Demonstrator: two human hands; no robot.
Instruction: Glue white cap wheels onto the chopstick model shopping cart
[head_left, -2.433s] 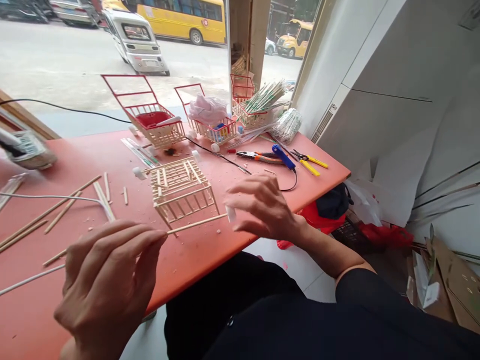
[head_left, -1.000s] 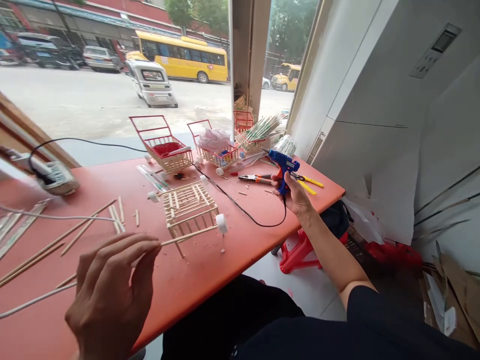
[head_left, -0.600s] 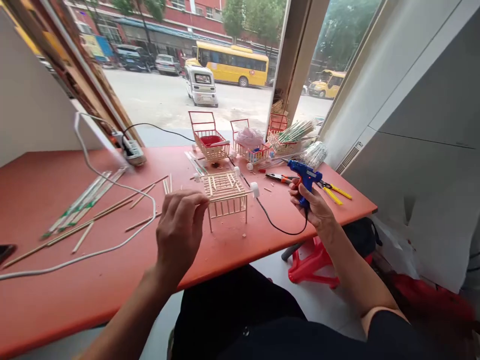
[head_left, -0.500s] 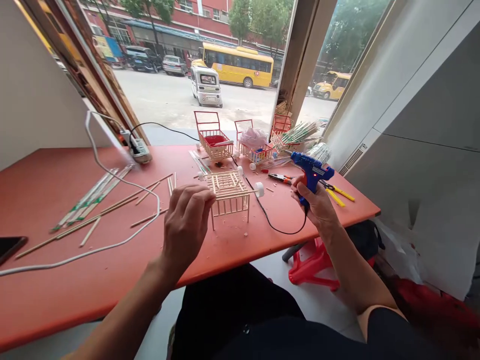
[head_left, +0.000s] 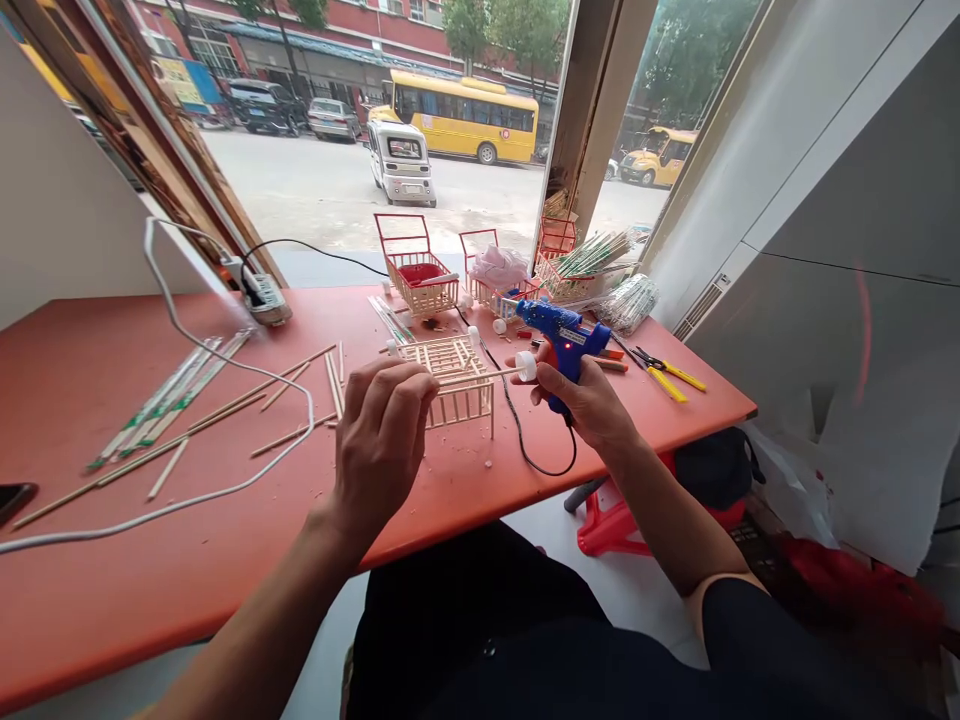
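On the table stands a small cart frame point(head_left: 457, 408) of thin wooden sticks, seemingly upside down, with white wheels at its far corners. My left hand point(head_left: 384, 420) is closed in a pinch at the left end of a wooden stick point(head_left: 478, 377) along the frame's near side. A white wheel point(head_left: 526, 366) sits on that stick's right end. My right hand point(head_left: 596, 402) is wrapped round a blue glue gun point(head_left: 564, 343) with a red light lit. Its fingers are at the wheel; whether they grip it is unclear. The gun's nozzle points left, above the wheel.
Behind are a red-handled stick cart point(head_left: 426, 292) and another cart with pink material point(head_left: 499, 268). Yellow-handled pliers point(head_left: 667, 375) lie at right. Loose sticks point(head_left: 217, 415), a white cable point(head_left: 225, 497) and a power strip point(head_left: 266, 303) occupy the left. The gun's black cord loops near the frame.
My right hand has moved left with the glue gun, bringing its fingers to the near wheel. My left hand stays at the stick's end. The view has shifted slightly.
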